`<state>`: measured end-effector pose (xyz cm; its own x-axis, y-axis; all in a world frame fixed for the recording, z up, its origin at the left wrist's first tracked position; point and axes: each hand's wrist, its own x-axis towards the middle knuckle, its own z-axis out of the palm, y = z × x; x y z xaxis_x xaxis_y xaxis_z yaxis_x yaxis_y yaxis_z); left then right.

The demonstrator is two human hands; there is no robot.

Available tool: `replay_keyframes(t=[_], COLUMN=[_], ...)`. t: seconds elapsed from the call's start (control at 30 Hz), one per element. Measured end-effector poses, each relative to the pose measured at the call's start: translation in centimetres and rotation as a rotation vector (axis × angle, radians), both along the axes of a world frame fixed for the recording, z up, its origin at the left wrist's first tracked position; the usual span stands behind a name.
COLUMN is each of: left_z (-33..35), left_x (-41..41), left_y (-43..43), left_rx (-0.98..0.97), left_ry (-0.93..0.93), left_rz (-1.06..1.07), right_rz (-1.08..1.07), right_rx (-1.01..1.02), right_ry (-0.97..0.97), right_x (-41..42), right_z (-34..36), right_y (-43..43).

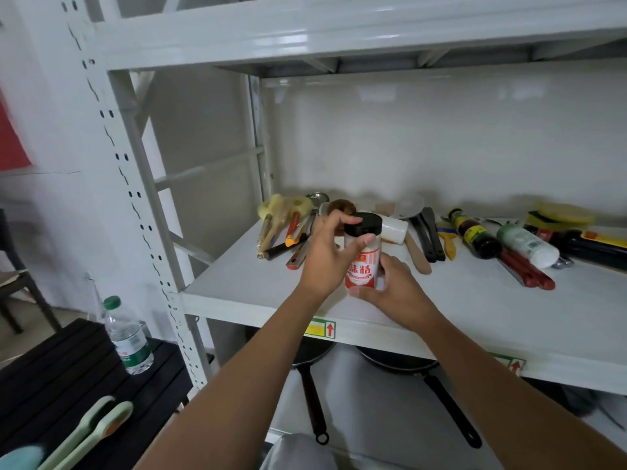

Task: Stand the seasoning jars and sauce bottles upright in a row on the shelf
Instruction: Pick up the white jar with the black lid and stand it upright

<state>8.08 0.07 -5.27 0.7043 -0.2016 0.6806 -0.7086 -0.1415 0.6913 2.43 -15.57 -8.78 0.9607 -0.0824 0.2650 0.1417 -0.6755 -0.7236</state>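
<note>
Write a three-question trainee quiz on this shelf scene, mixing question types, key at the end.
1. True or false: both hands hold the jar upright.
2. How does the dark sauce bottle lie? A) standing upright B) on its side C) inside a pan
3. Fill in: the jar's cap is ____ in colour.

Key:
1. True. The left hand grips near the cap, the right hand holds the lower part.
2. B. It lies on the shelf beside the white bottle, which is also down.
3. Black.
</note>
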Motion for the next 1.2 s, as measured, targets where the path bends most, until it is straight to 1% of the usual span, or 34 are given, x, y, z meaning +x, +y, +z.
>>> replay_keyframes(t=[0.17,0.27,0.37,0.47,0.6,0.73,0.87,0.97,1.2], left_z=[0.1,0.5,1.2,2.5,2.8,1.7,1.7,1.7,1.7], left_x=[0.6,0.9,1.0,1.8,2.7,2.2,2.1,2.0,2.8], left_y=[-0.1,-0.1,0.0,0.6,1.1,0.9,0.9,0.7,0.7], left_rx=[0.027,0.044,0.077,0.174,0.198,0.194,0.152,0.120,0.081], left_ry=[-0.009,-0.024,-0.094,-0.181,-0.112,-0.161,-0.130,-0.078,-0.046], left_rz=[-0.020,-0.049,-0.072,-0.067,-0.097,-0.057,-0.029,-0.043,-0.097], right_rz=[-0.025,-0.053,-0.082,-0.093,-0.119,-0.118,-0.102,-0.100,-0.084], right_rx=[0.008,-0.026,-0.065,-0.076,-0.087,-0.073,-0.041,-0.011,0.060], right_ry=[-0.003,0.007,0.002,0.005,0.014,0.025,0.038,0.036,0.045], right_x=[0.0,0.0,-0.1,0.2,0.6,0.7,0.8,0.7,0.8], right_z=[-0.1,0.0,0.0,-0.2,-0.2,-0.4,-0.5,-0.5,-0.6], right_y=[0.0,0.3,0.5,0.5,0.6,0.6,0.6,0.6,0.4])
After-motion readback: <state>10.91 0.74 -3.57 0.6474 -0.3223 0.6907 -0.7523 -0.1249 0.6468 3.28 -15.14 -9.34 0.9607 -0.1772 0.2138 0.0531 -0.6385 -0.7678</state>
